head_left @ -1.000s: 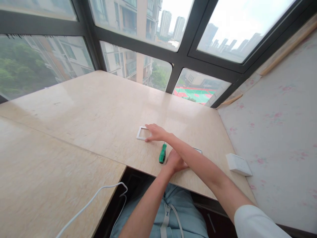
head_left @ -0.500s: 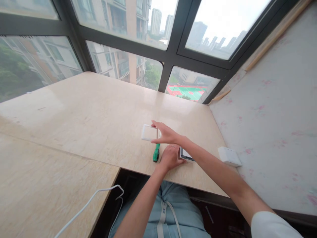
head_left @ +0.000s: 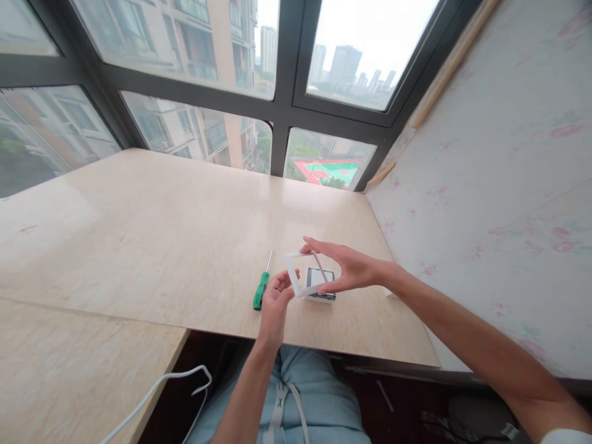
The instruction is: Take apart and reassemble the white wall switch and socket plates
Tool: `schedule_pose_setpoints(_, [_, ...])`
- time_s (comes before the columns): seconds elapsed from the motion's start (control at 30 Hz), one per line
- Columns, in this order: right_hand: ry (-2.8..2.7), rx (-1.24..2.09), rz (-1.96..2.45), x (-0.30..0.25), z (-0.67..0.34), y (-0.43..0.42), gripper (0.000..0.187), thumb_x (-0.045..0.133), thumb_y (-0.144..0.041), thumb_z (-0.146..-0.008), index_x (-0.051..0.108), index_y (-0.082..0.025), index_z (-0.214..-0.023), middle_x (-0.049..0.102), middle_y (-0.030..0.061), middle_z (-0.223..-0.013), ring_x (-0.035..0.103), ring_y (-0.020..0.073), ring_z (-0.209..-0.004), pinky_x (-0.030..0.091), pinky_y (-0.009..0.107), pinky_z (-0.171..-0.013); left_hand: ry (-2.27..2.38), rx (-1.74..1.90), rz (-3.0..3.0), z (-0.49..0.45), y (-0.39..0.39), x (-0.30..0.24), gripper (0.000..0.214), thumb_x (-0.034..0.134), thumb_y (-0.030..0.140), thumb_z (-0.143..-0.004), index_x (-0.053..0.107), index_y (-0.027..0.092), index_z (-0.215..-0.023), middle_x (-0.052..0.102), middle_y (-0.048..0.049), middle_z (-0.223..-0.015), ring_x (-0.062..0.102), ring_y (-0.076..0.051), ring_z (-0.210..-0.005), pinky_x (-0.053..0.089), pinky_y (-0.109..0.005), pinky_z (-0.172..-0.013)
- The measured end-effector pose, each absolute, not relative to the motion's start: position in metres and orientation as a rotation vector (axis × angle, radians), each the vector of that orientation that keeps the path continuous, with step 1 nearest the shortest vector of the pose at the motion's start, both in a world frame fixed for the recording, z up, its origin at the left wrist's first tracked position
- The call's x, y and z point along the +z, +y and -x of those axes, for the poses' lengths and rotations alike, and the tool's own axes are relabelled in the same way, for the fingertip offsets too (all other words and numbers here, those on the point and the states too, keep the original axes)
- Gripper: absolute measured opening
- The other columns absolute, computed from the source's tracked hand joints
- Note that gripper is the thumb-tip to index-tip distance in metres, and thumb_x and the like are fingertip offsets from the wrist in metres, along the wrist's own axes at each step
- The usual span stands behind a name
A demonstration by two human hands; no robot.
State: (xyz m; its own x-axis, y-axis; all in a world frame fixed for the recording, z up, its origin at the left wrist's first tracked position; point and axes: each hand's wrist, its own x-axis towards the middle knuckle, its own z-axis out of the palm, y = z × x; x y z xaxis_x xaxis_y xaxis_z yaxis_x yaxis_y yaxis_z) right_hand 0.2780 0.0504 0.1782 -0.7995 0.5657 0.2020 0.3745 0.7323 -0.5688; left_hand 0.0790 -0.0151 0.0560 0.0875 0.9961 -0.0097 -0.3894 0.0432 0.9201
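White frame (head_left: 291, 271) is clamped across opposite edges by the right hand (head_left: 350, 266), presumably to keep its opening free, near the box (head_left: 316, 276); left hand's (head_left: 276, 302) grip cannot be told.

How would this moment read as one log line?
right hand: holds white frame; left hand: at its left edge; green screwdriver: on tabletop; grey-white box: partly behind frame

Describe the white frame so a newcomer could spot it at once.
Start at the pale tabletop below the windows. Near its front edge, the right hand holds the white frame near a box. Unlike that box, it has an open middle you see through.
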Motion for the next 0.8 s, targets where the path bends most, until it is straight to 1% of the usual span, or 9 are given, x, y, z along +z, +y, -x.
schedule_pose_setpoints(0.1, [-2.614,0.718,0.697,0.182,-0.291,0.039,0.105,0.079,-0.039,-0.076,0.014,-0.024,-0.158,0.055,0.0128,-0.143,0.052,0.0267,-0.132,0.041,0.042,-0.111,0.673,1.161,-0.729,-0.074,-0.012,0.082,0.051,0.049,0.050,-0.090,0.056,0.014,-0.125,0.064,-0.0183,-0.128,0.061,-0.034,-0.120,0.049,-0.052,-0.101])
schedule_pose_setpoints(0.23, [-2.608,0.746,0.609,0.180,-0.298,0.024,0.105,0.080,-0.037,-0.075,0.015,-0.026,-0.158,0.055,0.0114,-0.144,0.053,0.0255,-0.132,0.042,0.039,-0.109,0.474,0.928,-0.841,-0.080,-0.008,0.100,0.071,0.041,0.070,-0.088,0.055,0.015,-0.130,0.061,-0.0194,-0.132,0.058,-0.035,-0.125,0.046,-0.054,-0.105])
schedule_pose_setpoints(0.33, [-2.589,0.759,0.581,0.179,-0.301,0.016,0.105,0.079,-0.035,-0.076,0.014,-0.027,-0.158,0.055,0.0107,-0.144,0.055,0.0247,-0.130,0.045,0.038,-0.107,0.393,0.827,-0.924,-0.091,-0.009,0.102,0.081,0.048,0.078,-0.081,0.051,0.018,-0.135,0.058,-0.0185,-0.136,0.054,-0.037,-0.130,0.044,-0.055,-0.108])
schedule_pose_setpoints(0.43, [-2.553,0.746,0.604,0.179,-0.307,0.010,0.100,0.076,-0.032,-0.080,0.013,-0.027,-0.158,0.053,0.0101,-0.145,0.053,0.0244,-0.132,0.044,0.038,-0.109,0.404,0.862,-0.939,-0.101,-0.011,0.100,0.089,0.051,0.083,-0.075,0.049,0.018,-0.136,0.057,-0.0188,-0.136,0.052,-0.038,-0.131,0.042,-0.056,-0.110])
schedule_pose_setpoints(0.5, [-2.520,0.718,0.628,0.180,-0.312,0.006,0.096,0.074,-0.031,-0.082,0.015,-0.028,-0.158,0.048,0.0104,-0.150,0.047,0.0251,-0.137,0.041,0.040,-0.113,0.439,0.972,-0.933,-0.107,-0.013,0.099,0.087,0.053,0.081,-0.076,0.046,0.020,-0.137,0.055,-0.0179,-0.138,0.050,-0.037,-0.133,0.041,-0.056,-0.112])
schedule_pose_setpoints(0.57, [-2.453,0.689,0.689,0.179,-0.316,0.001,0.094,0.075,-0.034,-0.082,0.018,-0.027,-0.157,0.042,0.0113,-0.154,0.040,0.0266,-0.142,0.037,0.043,-0.116,0.489,1.130,-0.948,-0.114,-0.013,0.099,0.082,0.063,0.072,-0.077,0.041,0.024,-0.140,0.053,-0.0156,-0.141,0.048,-0.035,-0.135,0.039,-0.054,-0.114])
schedule_pose_setpoints(0.63, [-2.338,0.688,0.799,0.174,-0.318,-0.004,0.098,0.078,-0.040,-0.079,0.020,-0.028,-0.156,0.039,0.0123,-0.155,0.037,0.0282,-0.144,0.035,0.047,-0.117,0.566,1.293,-1.017,-0.122,-0.014,0.098,0.083,0.077,0.058,-0.072,0.038,0.028,-0.139,0.052,-0.0127,-0.141,0.046,-0.032,-0.137,0.036,-0.052,-0.116])
schedule_pose_setpoints(0.7, [-2.231,0.711,0.908,0.167,-0.319,-0.010,0.103,0.080,-0.045,-0.074,0.020,-0.028,-0.156,0.038,0.0131,-0.156,0.037,0.0298,-0.144,0.034,0.051,-0.117,0.655,1.413,-1.146,-0.130,-0.015,0.099,0.087,0.087,0.049,-0.064,0.038,0.030,-0.134,0.050,-0.0108,-0.141,0.045,-0.030,-0.138,0.033,-0.049,-0.118])
schedule_pose_setpoints(0.8, [-2.190,0.750,0.983,0.152,-0.321,-0.018,0.108,0.082,-0.049,-0.070,0.020,-0.028,-0.156,0.037,0.0140,-0.157,0.035,0.0319,-0.144,0.033,0.054,-0.117,0.707,1.467,-1.347,-0.138,-0.016,0.098,0.092,0.088,0.053,-0.059,0.037,0.030,-0.133,0.045,-0.0125,-0.146,0.042,-0.031,-0.140,0.032,-0.049,-0.119])
